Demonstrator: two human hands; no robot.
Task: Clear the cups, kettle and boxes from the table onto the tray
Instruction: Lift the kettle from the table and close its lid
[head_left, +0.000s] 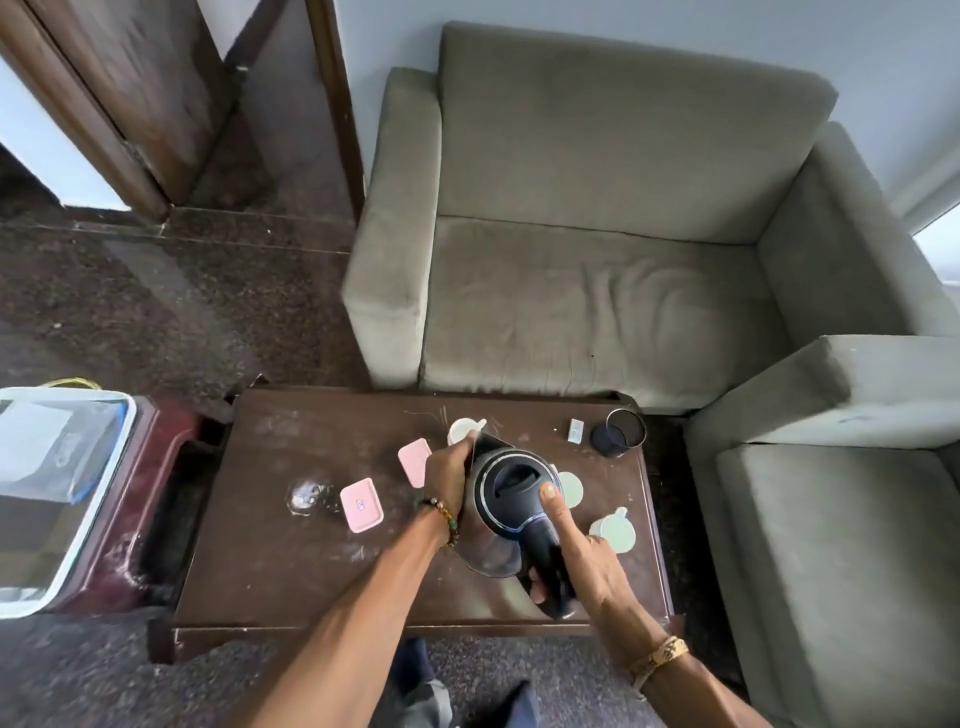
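A dark wooden table (291, 571) stands on dark carpet in front of a grey-green sofa (597, 234), with an armchair (831, 519) off its right edge. Off the left edge, a maroon stool (150, 467) carries the pale translucent tray (67, 392), which the picture border cuts off. The right hand (582, 566) grips the black handle of the kettle (511, 499) near the middle of the table. Its fingers are curled under the handle and its thumb lies straight along the top, with the tip on the lid. The left hand (449, 473) cups the kettle's left flank with its fingers bent round towards the spout, though most of them are hidden behind the body. Whether the kettle's bottom rests on the table cannot be told. Two pink boxes (362, 505) lie just left of the left hand. A white cup (464, 430) sits by the far edge, touching or just behind the fingertips. A pale green cup (570, 488) is half hidden behind the kettle, and another green cup (615, 530) stands towards the right edge. A clear glass thing (306, 498) left of the boxes is too blurred to make out. A black mesh holder (618, 432) stands at the far right corner.
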